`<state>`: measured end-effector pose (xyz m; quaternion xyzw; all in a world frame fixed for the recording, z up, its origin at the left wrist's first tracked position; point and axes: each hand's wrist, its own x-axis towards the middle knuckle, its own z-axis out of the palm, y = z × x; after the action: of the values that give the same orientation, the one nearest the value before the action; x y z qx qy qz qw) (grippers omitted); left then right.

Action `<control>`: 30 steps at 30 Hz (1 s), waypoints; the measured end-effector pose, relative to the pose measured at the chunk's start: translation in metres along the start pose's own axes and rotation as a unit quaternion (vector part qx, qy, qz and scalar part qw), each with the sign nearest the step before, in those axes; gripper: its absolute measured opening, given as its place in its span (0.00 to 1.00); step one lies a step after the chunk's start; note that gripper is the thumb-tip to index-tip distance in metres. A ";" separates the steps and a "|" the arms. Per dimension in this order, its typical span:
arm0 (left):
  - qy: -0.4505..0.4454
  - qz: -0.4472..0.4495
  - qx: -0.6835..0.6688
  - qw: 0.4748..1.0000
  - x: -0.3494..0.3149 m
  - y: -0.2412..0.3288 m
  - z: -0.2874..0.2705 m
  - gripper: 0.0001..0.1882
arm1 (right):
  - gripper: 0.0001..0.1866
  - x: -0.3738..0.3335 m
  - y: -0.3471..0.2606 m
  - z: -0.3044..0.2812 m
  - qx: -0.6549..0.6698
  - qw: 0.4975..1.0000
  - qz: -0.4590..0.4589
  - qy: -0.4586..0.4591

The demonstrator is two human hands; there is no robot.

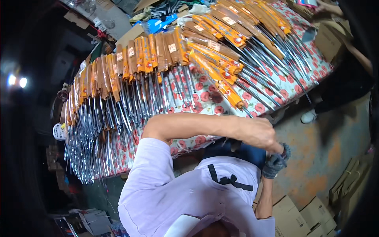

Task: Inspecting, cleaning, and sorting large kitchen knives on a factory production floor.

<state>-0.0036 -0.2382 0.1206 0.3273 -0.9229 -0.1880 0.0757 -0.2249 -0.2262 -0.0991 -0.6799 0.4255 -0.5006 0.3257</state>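
Note:
My bare left hand [258,134] reaches across my body to the right, its fingers curled closed. Its fingertips meet my right hand [276,162], which wears a grey knitted glove. The gloved fingers look bent, and whatever lies between the two hands is too small to make out. Closest to them on the table are long shiny metal rods [258,93], their upper ends in orange and brown printed plastic sleeves [215,75]. Many more sleeved rods [130,94] lie fanned side by side along the left half.
A white cloth with red flowers [205,96] covers the table, its edge just before my body. Flattened cardboard boxes [290,217] lie at the lower right, with bundled cardboard [349,179] beyond. Another person's arm [357,55] shows at the far right, near a cardboard box [329,41].

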 end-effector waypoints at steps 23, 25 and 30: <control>0.014 -0.325 0.087 0.942 -0.178 -0.076 -0.006 0.22 | 0.22 -0.007 -0.011 0.037 -0.024 0.980 0.088 -0.176; 0.124 -0.267 0.073 0.953 -0.125 -0.083 0.018 0.20 | 0.23 -0.004 -0.016 0.038 0.044 0.976 0.142 -0.157; 0.156 -0.174 0.240 0.942 -0.050 -0.122 0.050 0.18 | 0.24 0.006 -0.024 0.024 -0.008 0.986 0.091 -0.136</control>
<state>0.0920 -0.2791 0.0250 0.5167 -0.8458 0.0828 0.1043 -0.1951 -0.2212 -0.0825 -0.7023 0.4418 -0.3684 0.4193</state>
